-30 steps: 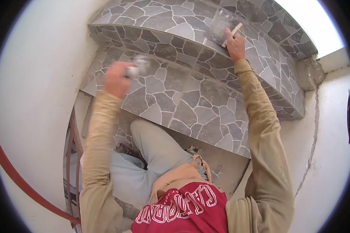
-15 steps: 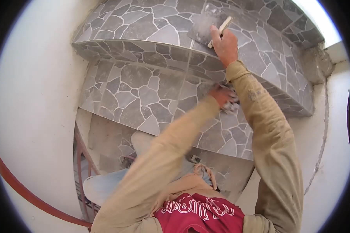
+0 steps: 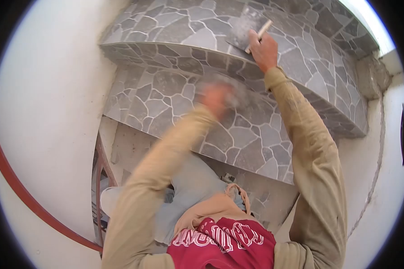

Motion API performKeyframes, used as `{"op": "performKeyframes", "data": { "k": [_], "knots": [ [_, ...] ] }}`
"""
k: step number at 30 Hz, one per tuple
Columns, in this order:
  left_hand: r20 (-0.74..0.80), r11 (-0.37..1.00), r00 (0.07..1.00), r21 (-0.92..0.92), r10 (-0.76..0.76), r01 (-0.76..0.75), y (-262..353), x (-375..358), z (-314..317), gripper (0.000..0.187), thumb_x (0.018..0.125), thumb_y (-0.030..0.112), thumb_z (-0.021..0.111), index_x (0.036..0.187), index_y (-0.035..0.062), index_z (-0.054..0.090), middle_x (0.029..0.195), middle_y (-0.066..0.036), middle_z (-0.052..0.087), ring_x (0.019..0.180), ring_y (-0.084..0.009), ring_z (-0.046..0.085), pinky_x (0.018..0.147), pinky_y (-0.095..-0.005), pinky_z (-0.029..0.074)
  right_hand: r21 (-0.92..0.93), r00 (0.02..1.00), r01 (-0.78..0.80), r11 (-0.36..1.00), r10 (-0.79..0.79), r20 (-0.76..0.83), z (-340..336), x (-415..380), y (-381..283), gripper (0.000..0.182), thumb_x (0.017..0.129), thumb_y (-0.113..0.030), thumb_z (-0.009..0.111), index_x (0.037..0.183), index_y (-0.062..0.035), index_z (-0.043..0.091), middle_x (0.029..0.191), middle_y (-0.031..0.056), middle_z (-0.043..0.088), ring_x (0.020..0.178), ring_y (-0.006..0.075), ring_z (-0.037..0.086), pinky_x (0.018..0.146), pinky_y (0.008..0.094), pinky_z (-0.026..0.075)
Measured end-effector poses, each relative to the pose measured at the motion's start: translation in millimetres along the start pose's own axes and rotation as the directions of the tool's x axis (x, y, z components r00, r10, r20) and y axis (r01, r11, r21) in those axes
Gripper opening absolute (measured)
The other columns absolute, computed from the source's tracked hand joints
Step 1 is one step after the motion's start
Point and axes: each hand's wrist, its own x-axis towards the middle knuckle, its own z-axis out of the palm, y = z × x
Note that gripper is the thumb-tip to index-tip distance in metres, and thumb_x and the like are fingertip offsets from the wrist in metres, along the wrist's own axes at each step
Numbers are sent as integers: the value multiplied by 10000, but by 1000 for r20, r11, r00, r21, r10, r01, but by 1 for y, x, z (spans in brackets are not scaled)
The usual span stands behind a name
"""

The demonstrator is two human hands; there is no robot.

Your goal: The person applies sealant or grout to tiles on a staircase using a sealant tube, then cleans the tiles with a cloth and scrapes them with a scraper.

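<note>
My right hand (image 3: 265, 50) is closed around the pale wooden handle of a flat trowel (image 3: 248, 23). Its dusty grey rectangular plate is over the upper step (image 3: 193, 24), near that step's front edge. Lower down and to the left, my left hand (image 3: 216, 97) is smeared by motion, with a blurred greyish crumpled rag (image 3: 239, 96) at its fingers. It is over the lower step (image 3: 159, 101), close to the riser (image 3: 175, 56). Both steps are faced with irregular grey stone pieces and light joints. The left fingers are not distinct.
A plain pale wall (image 3: 54, 89) rises on the left, with a red-brown railing (image 3: 36, 208) below it. On the right, a rough, cracked wall edge (image 3: 370, 76) borders the steps. My bent leg (image 3: 193, 179) is beneath the lower step's front edge.
My left hand has swept left and slightly up across the lower step with the rag. The right hand and trowel have shifted only slightly in view, which has turned a little.
</note>
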Motion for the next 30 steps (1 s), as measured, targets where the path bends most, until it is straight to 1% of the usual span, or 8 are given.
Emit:
{"op": "performKeyframes", "data": {
  "k": [4,10,13,14,17,20,25,30],
  "knots": [
    [375,950,878,-21,296,-311,91,-13,199,271,787,210,582,1033,229,693,1094,-47,633,1129,-286,544,1035,-506,359,4,1000,26,1000,-26,-4,-8,-5,-8,471,889,-380,599,735,65,611,679,255,622,669,409,635,625,457,475],
    [375,976,917,105,138,-190,-92,1,67,299,761,172,640,1049,216,705,1258,-52,624,1157,-260,579,1017,-469,402,-15,1000,23,1000,-23,-13,-6,-5,-4,470,899,-376,605,713,56,594,655,250,604,647,420,615,601,462,459],
    [196,872,954,478,-224,106,-196,-31,-85,386,761,198,661,1144,157,647,1184,-101,647,1097,-310,610,934,-427,480,36,1000,15,999,-15,-2,-7,-5,-6,483,898,-389,609,709,54,589,668,263,599,658,432,610,600,470,453],
    [-115,546,732,591,-671,594,-206,-38,-127,384,801,269,670,1157,130,630,1146,-143,654,1034,-330,636,888,-435,505,38,1000,16,999,-16,-17,-4,-3,-5,483,898,-389,609,709,54,589,668,263,599,658,432,610,600,470,453],
    [-300,341,493,440,-817,831,-190,-28,-212,278,829,234,653,1076,106,668,1065,-171,676,995,-346,648,864,-444,504,-25,997,62,998,-63,-41,1,5,10,487,894,-396,617,709,54,591,675,269,597,661,437,605,601,472,452],
    [-223,887,962,398,-154,234,-129,-17,-174,330,691,62,672,1018,104,674,1047,-146,673,977,-346,626,858,-425,491,-79,994,67,995,-74,-84,8,-3,8,471,895,-391,615,734,51,599,668,262,597,647,430,604,593,467,447],
    [263,940,914,61,309,-336,-32,-24,94,398,624,68,690,1004,189,690,1224,-28,632,1229,-285,518,1077,-489,343,39,1000,8,999,-8,0,-4,-5,-8,443,901,-375,613,772,49,596,669,247,598,629,391,600,584,450,434],
    [226,924,902,-198,369,-328,-59,4,111,441,604,65,702,1023,203,711,1246,-35,634,1177,-292,567,1026,-470,403,15,1000,29,999,-29,5,-3,-4,-2,452,909,-368,605,763,59,584,668,248,587,627,391,587,586,445,430]
  ]
}}
